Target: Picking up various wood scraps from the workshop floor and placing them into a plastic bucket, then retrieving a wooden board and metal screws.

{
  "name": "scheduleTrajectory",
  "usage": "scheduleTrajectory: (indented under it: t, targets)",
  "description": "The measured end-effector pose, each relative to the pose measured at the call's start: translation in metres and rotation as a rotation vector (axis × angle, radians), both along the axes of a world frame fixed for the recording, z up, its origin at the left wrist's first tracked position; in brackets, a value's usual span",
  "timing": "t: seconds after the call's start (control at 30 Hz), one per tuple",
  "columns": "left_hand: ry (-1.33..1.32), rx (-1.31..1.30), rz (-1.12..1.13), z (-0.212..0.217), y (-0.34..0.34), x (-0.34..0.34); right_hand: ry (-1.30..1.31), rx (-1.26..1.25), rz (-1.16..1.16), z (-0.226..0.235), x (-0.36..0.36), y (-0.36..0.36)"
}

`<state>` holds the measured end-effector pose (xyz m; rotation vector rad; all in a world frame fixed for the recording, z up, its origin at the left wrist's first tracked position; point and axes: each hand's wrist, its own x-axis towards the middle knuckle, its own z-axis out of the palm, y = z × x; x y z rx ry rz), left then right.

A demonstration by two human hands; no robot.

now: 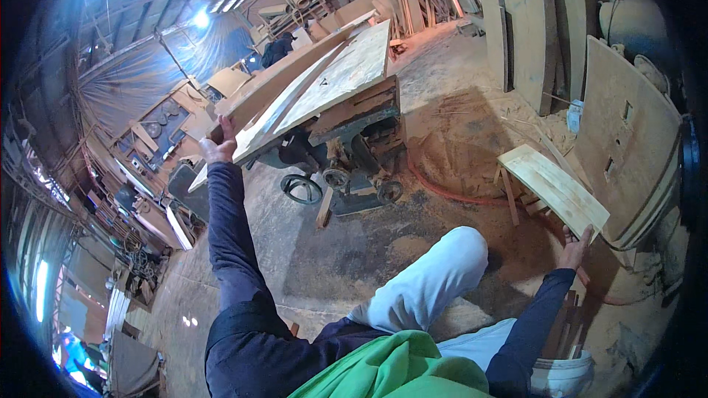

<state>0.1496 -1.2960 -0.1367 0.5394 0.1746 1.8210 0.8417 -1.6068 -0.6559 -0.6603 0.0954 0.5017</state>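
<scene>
At the far left, a dim wall hung with tools and a blue-lit tarpaulin (140, 66) curved along the rim of the head view. The left hand (219, 146), at the end of a dark-sleeved arm stretched forward and up, was clenched on the near end of a long wooden plank (276, 81), fingers wrapped over its edge. That plank ran away from the person, lying along the left side of a pale plywood sheet (335, 77) that rested tilted on top of a heavy saw bench (354, 133). Beneath the bench, its dark machine frame and small wheels (387, 190) stood on a concrete floor (295, 250) dusted with sawdust. Behind the bench, a distant person (279, 49) in dark clothes bent among stacked boards. In the lower middle, the wearer's knee in white trousers (435, 280) was raised, with a green garment (391, 372) below it. Further right, a short pale board (554, 188) lay slanted on a low stool, well apart from the bench. The right hand (577, 245) reached up to that board's near lower end, fingertips touching it; whether it truly gripped the board I cannot tell. At the far right, a large rounded wooden panel (623, 140) leaned upright.
</scene>
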Motion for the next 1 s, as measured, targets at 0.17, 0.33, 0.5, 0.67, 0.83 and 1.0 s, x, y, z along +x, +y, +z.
scheduleTrajectory:
  t: [0.17, 0.33, 0.5, 0.67, 0.83, 1.0]
  targets:
    - [0.206, 0.022, 0.105, -0.017, -0.001, -0.009, -0.016, 0.029, -0.045, 0.007, -0.004, 0.001]
    - [0.459, -0.126, 0.176, -0.026, 0.007, -0.034, 0.028, 0.012, -0.078, -0.001, 0.005, -0.001]
    - [0.519, -0.230, 0.202, -0.052, -0.005, -0.086, -0.008, 0.014, -0.014, 0.009, 0.002, 0.004]
    - [0.626, -0.423, 0.284, -0.084, -0.050, -0.112, -0.042, -0.011, -0.042, 0.011, -0.004, 0.006]
    - [1.083, -0.507, 0.097, -0.070, -0.100, -0.094, -0.013, -0.038, -0.023, 0.003, -0.001, 0.005]
    - [1.888, -0.246, -0.650, -0.014, -0.173, 0.044, 0.026, -0.019, 0.102, 0.012, -0.007, 0.002]
